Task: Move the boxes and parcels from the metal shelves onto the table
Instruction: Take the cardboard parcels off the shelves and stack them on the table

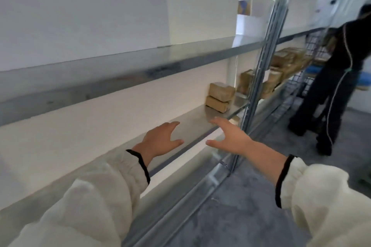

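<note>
Boxes: two brown parcels (219, 97) lie stacked one on the other at the far end of the middle shelf (190, 124), at about one o'clock from the hands, untouched.
Left hand (160, 140): fingers straight and spread, holding nothing, over the bare shelf.
Right hand (230, 136): spread and empty too, over the shelf's front edge, near the stack but apart from it.
Stack risk: if only the lower parcel is lifted or dragged, the upper one would likely slide off towards the floor.
Post risk: the upright post (259, 66) stands just at three o'clock of the stack. A wide swing outward could knock a parcel or the right wrist against it.
Further parcels (285, 62): beyond the post at two o'clock, too blurred to count.
Other person (341, 78): in dark clothes in the aisle at three o'clock, and may block the carrying path.
Table: not surely in view.
</note>
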